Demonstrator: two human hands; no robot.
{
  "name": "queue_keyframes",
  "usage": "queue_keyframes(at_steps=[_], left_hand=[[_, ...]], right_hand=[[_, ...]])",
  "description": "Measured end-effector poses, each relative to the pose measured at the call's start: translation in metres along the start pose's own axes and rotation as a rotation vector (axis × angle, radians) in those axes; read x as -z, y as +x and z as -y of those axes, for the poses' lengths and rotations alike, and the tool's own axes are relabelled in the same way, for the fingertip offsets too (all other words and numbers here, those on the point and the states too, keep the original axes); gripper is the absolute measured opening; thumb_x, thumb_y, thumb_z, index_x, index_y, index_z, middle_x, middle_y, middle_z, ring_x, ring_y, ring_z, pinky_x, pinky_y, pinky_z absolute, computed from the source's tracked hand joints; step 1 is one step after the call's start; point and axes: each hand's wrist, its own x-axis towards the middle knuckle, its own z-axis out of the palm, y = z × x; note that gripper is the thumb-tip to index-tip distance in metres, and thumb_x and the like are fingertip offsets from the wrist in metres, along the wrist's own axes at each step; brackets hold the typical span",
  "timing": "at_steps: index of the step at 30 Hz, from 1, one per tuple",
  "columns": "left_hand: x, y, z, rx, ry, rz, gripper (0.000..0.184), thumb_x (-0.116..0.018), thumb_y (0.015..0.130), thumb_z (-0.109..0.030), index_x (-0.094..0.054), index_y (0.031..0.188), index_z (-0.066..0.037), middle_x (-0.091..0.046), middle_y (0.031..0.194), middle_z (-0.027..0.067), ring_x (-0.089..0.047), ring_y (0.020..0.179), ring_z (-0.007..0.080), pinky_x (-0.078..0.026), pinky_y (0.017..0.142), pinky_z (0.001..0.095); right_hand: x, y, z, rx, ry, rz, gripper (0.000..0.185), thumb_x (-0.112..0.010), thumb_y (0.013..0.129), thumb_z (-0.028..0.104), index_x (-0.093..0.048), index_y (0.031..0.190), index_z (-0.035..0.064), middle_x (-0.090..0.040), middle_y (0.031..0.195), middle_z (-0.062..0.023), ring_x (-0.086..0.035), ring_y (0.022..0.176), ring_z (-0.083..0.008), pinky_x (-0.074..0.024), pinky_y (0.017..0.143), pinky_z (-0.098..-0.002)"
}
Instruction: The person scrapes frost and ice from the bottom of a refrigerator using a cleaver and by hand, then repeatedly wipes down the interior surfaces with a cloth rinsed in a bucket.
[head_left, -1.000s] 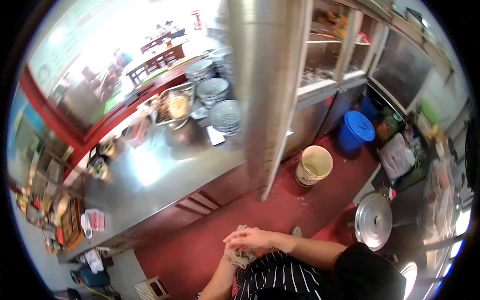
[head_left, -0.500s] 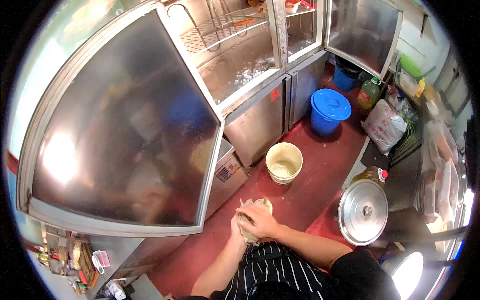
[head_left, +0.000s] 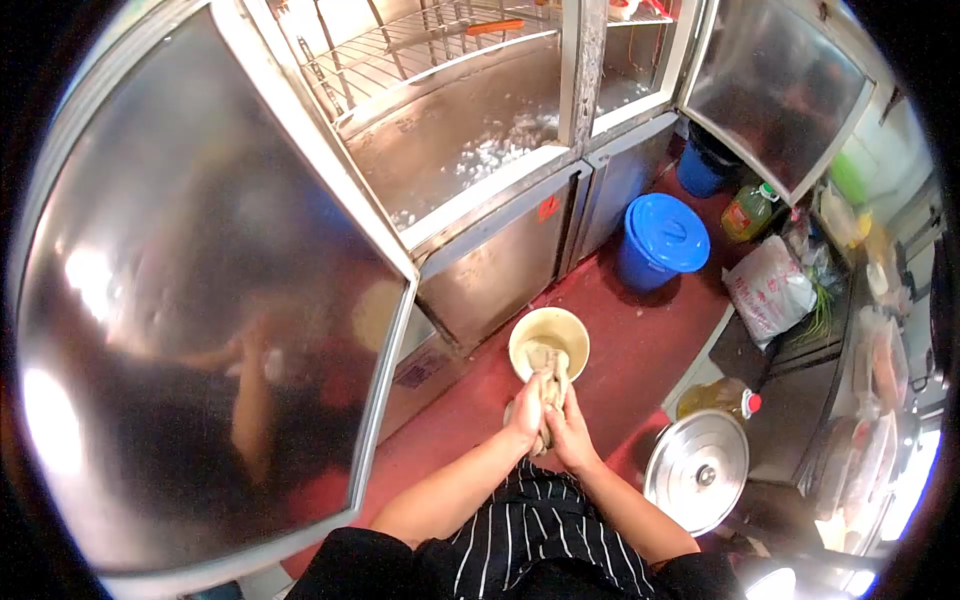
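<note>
A crumpled beige cloth (head_left: pixel 546 360) is squeezed between my two hands, in front of my striped apron. My left hand (head_left: pixel 528 406) presses on it from the left, fingers pointing forward. From the other side my right hand (head_left: pixel 569 424) closes against it. One end of the cloth sticks out past my fingertips and overlaps the cream bucket (head_left: pixel 577 332) in the view; whether it touches the bucket cannot be told. The bucket stands upright on the red floor, its inside partly hidden by the cloth.
A steel cabinet (head_left: pixel 490 230) stands ahead, its large left door (head_left: pixel 190 300) and right door (head_left: pixel 775 90) swung open. On the right are a lidded blue bucket (head_left: pixel 668 235), a white plastic bag (head_left: pixel 768 290), an oil bottle (head_left: pixel 715 397) and a round metal lid (head_left: pixel 698 470).
My hands have moved forward with the cloth, toward the cream bucket. Their grip has shifted from folded over the cloth to palms on either side. The view has shifted too.
</note>
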Motion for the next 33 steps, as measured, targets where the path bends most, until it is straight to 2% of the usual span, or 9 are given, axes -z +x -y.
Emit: queue_keyframes(at_steps=[3, 5, 7, 10, 12, 23, 29, 31, 33], left_hand=[[-0.014, 0.063, 0.004, -0.131, 0.314, 0.164, 0.035, -0.052, 0.102, -0.032, -0.065, 0.116, -0.004, -0.068, 0.115, 0.0126, -0.063, 0.103, 0.0222, -0.049, 0.092, 0.0371], [-0.055, 0.068, -0.049, -0.358, 1.232, 0.107, 0.038, -0.049, 0.103, -0.034, -0.067, 0.103, 0.0, -0.07, 0.1, 0.0176, -0.066, 0.092, 0.0247, -0.05, 0.083, 0.0415], [-0.067, 0.103, -0.089, -0.564, 1.183, 0.07, 0.045, -0.049, 0.102, -0.035, -0.065, 0.08, 0.001, -0.062, 0.068, 0.0177, -0.062, 0.065, 0.0276, -0.047, 0.066, 0.0425], [-0.062, 0.174, -0.164, -0.854, 0.933, -0.236, 0.027, -0.06, 0.096, -0.025, -0.073, 0.092, -0.001, -0.07, 0.085, 0.0184, -0.068, 0.081, 0.0295, -0.051, 0.072, 0.042], [-0.043, 0.218, -0.235, -1.241, 1.297, -0.541, 0.023, -0.059, 0.096, -0.023, -0.072, 0.091, -0.004, -0.07, 0.086, 0.0176, -0.065, 0.084, 0.0374, -0.05, 0.079, 0.0479], [0.014, 0.307, -0.353, -1.059, 1.2, -1.201, 0.023, -0.057, 0.091, -0.019, -0.07, 0.106, -0.008, -0.068, 0.104, 0.0128, -0.061, 0.104, 0.0352, -0.048, 0.093, 0.0449], [0.001, 0.31, -0.347, -1.068, 1.473, -1.303, 0.018, -0.057, 0.09, -0.02, -0.068, 0.098, -0.009, -0.068, 0.096, 0.0116, -0.065, 0.094, 0.0354, -0.052, 0.082, 0.047], [0.002, 0.305, -0.34, -1.01, 1.492, -1.326, 0.017, -0.057, 0.09, -0.02, -0.068, 0.097, -0.01, -0.068, 0.095, 0.0111, -0.066, 0.09, 0.0354, -0.053, 0.078, 0.0472], [0.001, 0.308, -0.345, -1.104, 1.491, -1.294, 0.015, -0.059, 0.088, -0.02, -0.068, 0.096, -0.011, -0.069, 0.094, 0.0102, -0.067, 0.086, 0.0352, -0.054, 0.074, 0.0467]], right_hand=[[0.032, 0.048, 0.004, 0.042, -0.092, -0.139, 0.063, -0.057, 0.099, 0.012, -0.029, 0.156, 0.0051, -0.048, 0.146, -0.0141, -0.048, 0.131, -0.0234, -0.0396, 0.11, -0.0342], [0.042, 0.084, 0.015, 0.0, 0.06, -0.226, 0.06, -0.061, 0.095, 0.011, -0.038, 0.149, 0.0026, -0.055, 0.139, -0.0118, -0.053, 0.126, -0.0229, -0.0402, 0.109, -0.034], [0.054, 0.11, 0.036, -0.129, 0.04, -0.168, 0.058, -0.062, 0.093, 0.01, -0.041, 0.147, 0.0026, -0.056, 0.137, -0.0112, -0.054, 0.124, -0.0219, -0.0421, 0.107, -0.0335], [0.057, 0.138, 0.072, -0.202, 0.111, -0.148, 0.057, -0.063, 0.091, 0.01, -0.044, 0.145, 0.003, -0.058, 0.135, -0.0098, -0.055, 0.123, -0.0203, -0.0442, 0.104, -0.034], [0.066, 0.162, 0.086, -0.252, 0.07, -0.104, 0.059, -0.063, 0.091, 0.012, -0.044, 0.146, 0.004, -0.058, 0.134, -0.0088, -0.055, 0.123, -0.0196, -0.044, 0.105, -0.0353], [0.08, 0.449, 0.193, 0.238, -0.521, 0.379, 0.069, -0.055, 0.084, 0.001, -0.037, 0.151, 0.0016, -0.053, 0.143, -0.0159, -0.048, 0.134, -0.0245, -0.0349, 0.115, -0.0363], [0.044, 0.649, 0.209, 0.666, -0.966, 0.184, 0.066, -0.057, 0.088, 0.006, -0.037, 0.151, 0.0044, -0.058, 0.136, -0.027, -0.058, 0.124, -0.0396, -0.0466, 0.104, -0.0416], [0.047, 0.712, 0.197, 0.542, -0.974, 0.12, 0.063, -0.049, 0.091, -0.002, -0.037, 0.152, 0.0079, -0.056, 0.139, -0.0232, -0.057, 0.127, -0.0285, -0.045, 0.103, -0.0368], [0.041, 0.766, 0.19, 0.422, -1.156, -0.061, 0.063, -0.048, 0.09, 0.002, -0.037, 0.152, 0.0094, -0.055, 0.141, -0.0244, -0.06, 0.124, -0.0332, -0.047, 0.101, -0.0391]])
